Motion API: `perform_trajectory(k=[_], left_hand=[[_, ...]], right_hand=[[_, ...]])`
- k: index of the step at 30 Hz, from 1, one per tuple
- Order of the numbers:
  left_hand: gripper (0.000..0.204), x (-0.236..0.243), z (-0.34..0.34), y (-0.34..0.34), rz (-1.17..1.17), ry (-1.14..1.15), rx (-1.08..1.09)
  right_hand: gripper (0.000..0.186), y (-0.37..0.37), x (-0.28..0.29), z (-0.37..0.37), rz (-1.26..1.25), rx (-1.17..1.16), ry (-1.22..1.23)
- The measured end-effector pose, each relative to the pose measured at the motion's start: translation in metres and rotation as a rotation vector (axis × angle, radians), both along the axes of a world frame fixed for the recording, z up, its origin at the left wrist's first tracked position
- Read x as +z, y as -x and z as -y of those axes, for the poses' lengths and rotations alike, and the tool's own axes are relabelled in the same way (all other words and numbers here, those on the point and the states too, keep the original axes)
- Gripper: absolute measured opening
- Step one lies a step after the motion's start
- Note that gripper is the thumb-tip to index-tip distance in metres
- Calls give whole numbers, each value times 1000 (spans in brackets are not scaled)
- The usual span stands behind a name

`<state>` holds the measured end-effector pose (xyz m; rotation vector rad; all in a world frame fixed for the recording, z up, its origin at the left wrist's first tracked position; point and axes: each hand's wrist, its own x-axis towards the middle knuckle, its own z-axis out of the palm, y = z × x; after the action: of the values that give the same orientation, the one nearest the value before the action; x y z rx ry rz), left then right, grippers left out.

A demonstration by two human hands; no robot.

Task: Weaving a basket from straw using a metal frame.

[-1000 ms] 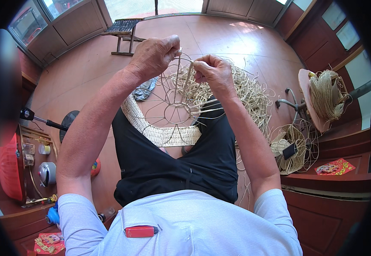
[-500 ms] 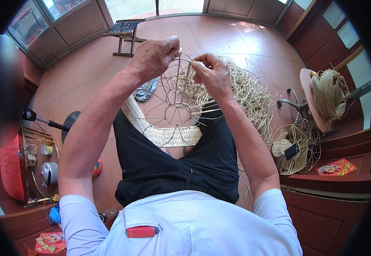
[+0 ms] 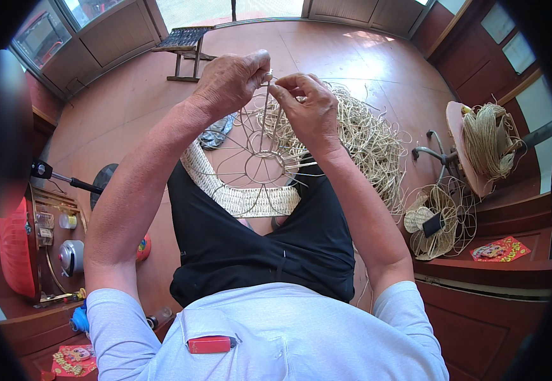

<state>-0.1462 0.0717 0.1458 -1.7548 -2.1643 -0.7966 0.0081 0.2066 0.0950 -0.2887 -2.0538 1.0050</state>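
Observation:
A round wire frame (image 3: 264, 166) with spokes and a small inner ring rests between my thighs, its far edge raised. A band of pale woven straw (image 3: 250, 202) covers its near and left side. At the far edge, my left hand (image 3: 233, 77) pinches the frame's rim, with a bit of pale straw at the fingertips. Beside it, my right hand (image 3: 309, 109) has thumb and forefinger together by the same spot, on what looks like a straw cord. The fingers hide most of the cord.
A heap of loose straw cord (image 3: 368, 143) lies on the floor beyond my right thigh. A wooden stool (image 3: 187, 51) stands far left. At right, a swivel chair (image 3: 469, 149) carries a cord bundle (image 3: 492, 136), near a partly woven wire basket (image 3: 444, 225). A kettle (image 3: 72, 257) is at left.
My right hand has moved left and slightly up along the rim, so its fingertips now nearly meet my left hand's. My left hand has barely shifted.

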Motion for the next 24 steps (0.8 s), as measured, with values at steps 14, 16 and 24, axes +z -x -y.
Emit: perform_trajectory(k=[14,16,24], left_hand=[[18,26,-15,27,-79,122,-89],[17,35,-27,32,-210,143,-69],[21,18,-93,49,-448,65,-63]], right_hand=[[12,13,9,3,67,-25,172],[11,13,5,2,33,-25,133],[15,15,-2,1,1,11,102]])
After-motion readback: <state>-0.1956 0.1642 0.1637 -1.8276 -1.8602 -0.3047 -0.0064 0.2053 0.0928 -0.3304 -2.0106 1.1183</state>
